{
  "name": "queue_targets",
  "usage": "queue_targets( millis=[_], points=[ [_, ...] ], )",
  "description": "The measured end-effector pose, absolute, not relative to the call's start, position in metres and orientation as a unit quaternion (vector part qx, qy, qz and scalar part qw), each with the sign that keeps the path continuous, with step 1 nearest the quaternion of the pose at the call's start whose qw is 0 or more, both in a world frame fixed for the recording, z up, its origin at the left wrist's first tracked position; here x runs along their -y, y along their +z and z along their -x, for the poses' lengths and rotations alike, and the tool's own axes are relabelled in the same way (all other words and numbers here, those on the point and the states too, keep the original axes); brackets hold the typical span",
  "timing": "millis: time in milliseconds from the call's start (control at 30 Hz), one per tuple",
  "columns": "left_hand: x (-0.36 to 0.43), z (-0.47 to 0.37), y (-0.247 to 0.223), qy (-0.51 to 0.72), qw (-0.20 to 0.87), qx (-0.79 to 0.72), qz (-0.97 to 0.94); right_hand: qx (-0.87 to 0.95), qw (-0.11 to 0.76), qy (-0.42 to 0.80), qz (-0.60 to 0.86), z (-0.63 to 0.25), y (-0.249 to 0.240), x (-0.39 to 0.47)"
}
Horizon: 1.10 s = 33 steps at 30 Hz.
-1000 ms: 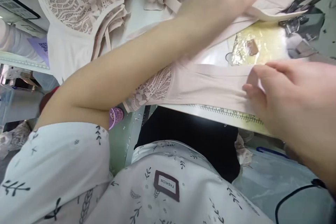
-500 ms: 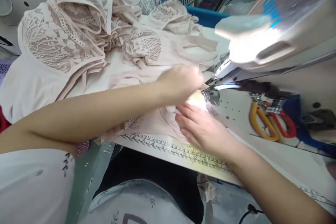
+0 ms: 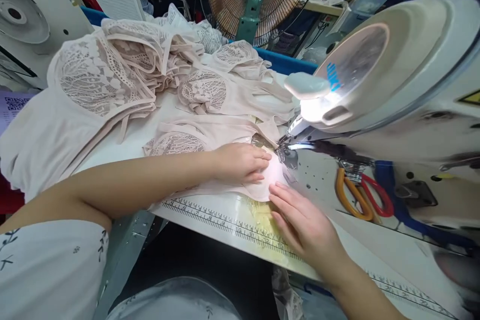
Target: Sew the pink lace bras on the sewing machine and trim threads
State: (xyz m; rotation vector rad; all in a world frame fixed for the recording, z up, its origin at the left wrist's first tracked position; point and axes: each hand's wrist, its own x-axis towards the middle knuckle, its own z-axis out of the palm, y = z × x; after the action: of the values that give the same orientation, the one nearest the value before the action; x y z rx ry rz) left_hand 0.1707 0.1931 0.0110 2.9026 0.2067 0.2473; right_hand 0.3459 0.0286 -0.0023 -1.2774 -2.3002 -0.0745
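A pale pink bra [image 3: 221,132] with a lace cup lies on the sewing machine's bed, one edge reaching the presser foot [image 3: 288,154]. My left hand [image 3: 243,162] rests palm down on its fabric, left of the foot, fingers stretched out and slightly bent. Nearer to me, my right hand [image 3: 305,217] lies with its fingers extended, the tips touching the fabric's front edge. Neither hand grips anything visible. The sewing machine's head [image 3: 360,75] stands over the right side, its lamp lighting the cloth.
Stacked lace bras [image 3: 90,80] cover the left and back of the table, with another bra [image 3: 210,91] behind my left hand. Orange-handled scissors [image 3: 347,195] and a red-handled tool [image 3: 378,197] lie right of the foot. A measuring tape [image 3: 225,225] runs along the front edge. A fan [image 3: 258,0] stands behind.
My left hand has come down from beside the needle area onto the fabric, toward me. My right hand has drawn slightly back toward me. The head view has tilted up.
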Motion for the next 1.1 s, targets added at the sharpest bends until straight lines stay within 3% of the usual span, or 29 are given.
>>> queue_targets(
  millis=[1100],
  points=[
    [-0.217,-0.179,0.012,0.084,0.091,-0.055,-0.991,0.827,0.265,-0.057,0.492,-0.342,-0.002,-0.036]
  ],
)
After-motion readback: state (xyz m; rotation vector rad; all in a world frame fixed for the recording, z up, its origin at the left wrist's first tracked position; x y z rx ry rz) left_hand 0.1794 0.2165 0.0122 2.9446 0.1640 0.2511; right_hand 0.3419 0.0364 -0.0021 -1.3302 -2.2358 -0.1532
